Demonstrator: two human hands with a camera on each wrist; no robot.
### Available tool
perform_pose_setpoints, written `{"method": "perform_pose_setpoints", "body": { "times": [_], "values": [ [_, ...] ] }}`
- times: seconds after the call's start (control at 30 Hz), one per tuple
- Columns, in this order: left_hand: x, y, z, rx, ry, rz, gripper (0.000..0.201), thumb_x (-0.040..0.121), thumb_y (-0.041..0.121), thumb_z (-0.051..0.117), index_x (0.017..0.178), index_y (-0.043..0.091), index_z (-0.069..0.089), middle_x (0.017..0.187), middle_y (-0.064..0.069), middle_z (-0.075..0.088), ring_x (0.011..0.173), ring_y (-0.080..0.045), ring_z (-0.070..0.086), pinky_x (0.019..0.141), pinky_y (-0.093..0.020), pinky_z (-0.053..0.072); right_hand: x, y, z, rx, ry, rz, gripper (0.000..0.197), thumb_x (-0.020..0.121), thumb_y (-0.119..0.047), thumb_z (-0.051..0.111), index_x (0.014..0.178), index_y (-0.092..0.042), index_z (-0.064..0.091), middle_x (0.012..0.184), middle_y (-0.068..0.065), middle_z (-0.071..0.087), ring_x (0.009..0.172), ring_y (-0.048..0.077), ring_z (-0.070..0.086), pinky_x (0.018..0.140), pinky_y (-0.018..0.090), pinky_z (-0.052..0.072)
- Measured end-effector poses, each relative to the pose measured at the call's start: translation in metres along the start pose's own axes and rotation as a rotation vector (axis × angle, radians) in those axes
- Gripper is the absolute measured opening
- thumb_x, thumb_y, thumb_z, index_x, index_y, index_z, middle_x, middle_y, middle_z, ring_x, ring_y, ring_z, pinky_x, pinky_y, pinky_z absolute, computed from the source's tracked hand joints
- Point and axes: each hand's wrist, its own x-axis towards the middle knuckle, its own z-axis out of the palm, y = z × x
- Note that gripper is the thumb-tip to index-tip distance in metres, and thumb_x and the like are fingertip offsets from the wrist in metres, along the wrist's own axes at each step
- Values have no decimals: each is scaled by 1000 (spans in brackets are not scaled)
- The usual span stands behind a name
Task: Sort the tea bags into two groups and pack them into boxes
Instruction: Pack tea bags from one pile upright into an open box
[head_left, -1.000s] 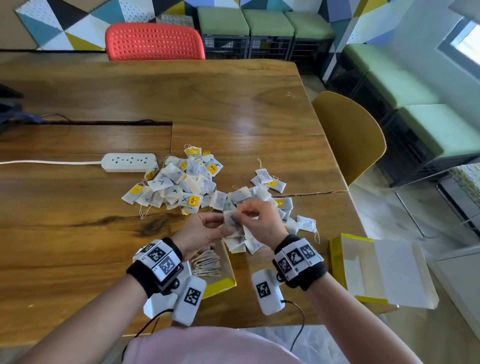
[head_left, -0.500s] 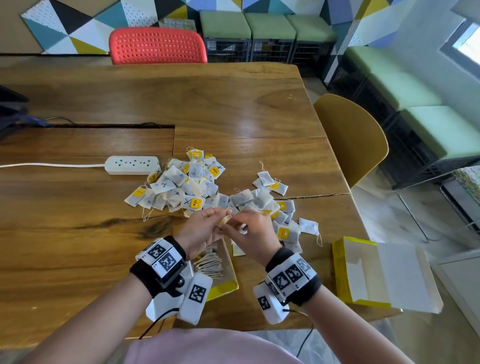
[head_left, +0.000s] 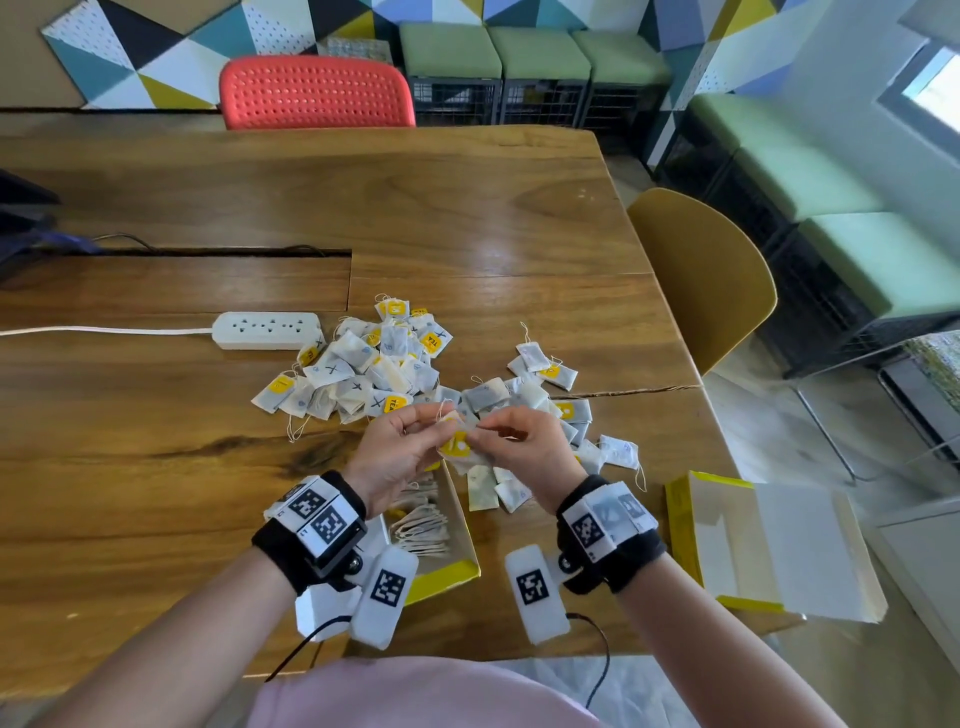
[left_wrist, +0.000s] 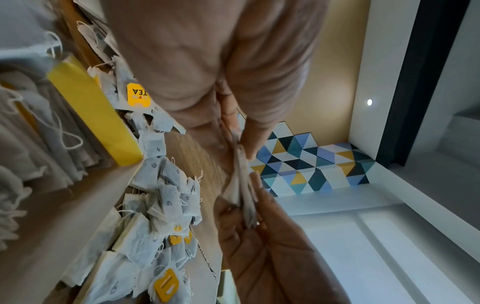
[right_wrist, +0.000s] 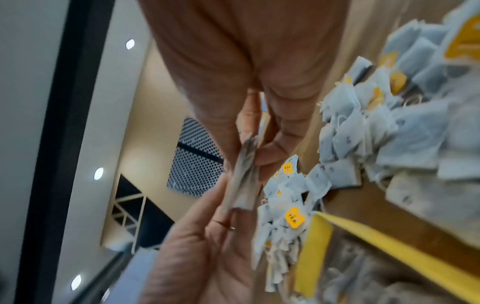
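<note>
**Small stack of tea bags raised over the near box**

Pinched between both hands: a small stack of tea bags (head_left: 457, 441), yellow tag facing up, held just above the far end of the near box (head_left: 457, 574). Left hand (head_left: 392, 457) with thumb and fingers curled onto the stack's left edge; right hand (head_left: 524, 449) pinching its right edge, fingertips (right_wrist: 270, 152) closed on the paper. A second ago, white bags fingered low against the pile; now gathered, squared edge-on and lifted clear. Probably squared up for dropping into a box, though which group cannot be told.

Inside the near box, right under the left wrist: a row of pale bags (head_left: 423, 525) standing on edge, strings showing, room left at the far end. Right of that box, at the counter (head_left: 156, 467) edge: a second yellow box (head_left: 769, 551), flap open, apparently holding nothing yet. Beyond the near box, a loose heap of unsorted bags (head_left: 363, 369), some marked with an X; a few strays (head_left: 498, 491) just beside its right wall. Further left, a power strip (head_left: 267, 330).
</note>
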Motion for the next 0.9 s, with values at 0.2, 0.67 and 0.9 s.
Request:
{"method": "perform_pose_setpoints", "body": {
  "times": [0.2, 0.67, 0.9],
  "values": [
    [1, 7, 7, -157, -59, -15, 15, 94, 19, 56, 98, 12, 68, 86, -3, 70, 79, -12, 63, 79, -25, 48, 10, -16, 20, 282, 19, 169, 20, 75, -9, 80, 82, -5, 62, 75, 11, 60, 65, 18, 59, 61, 25, 52],
    [16, 7, -17, -388, 134, -5, 19, 105, 27, 34, 120, 32, 46, 68, 2, 48, 45, -7, 41, 58, -24, 37, 26, 34, -64, -978, 116, 202, 22, 86, -21, 64, 108, -16, 65, 115, 5, 59, 108, 24, 54, 90, 32, 45],
    [11, 4, -10, -493, 77, -97, 33, 99, 48, 40, 85, 19, 46, 83, -6, 61, 58, -16, 53, 63, -33, 51, 16, 59, -88, -1104, 131, 287, 7, 83, -20, 64, 88, -16, 67, 106, 9, 62, 95, 22, 57, 78, 31, 51]
  ]
}}
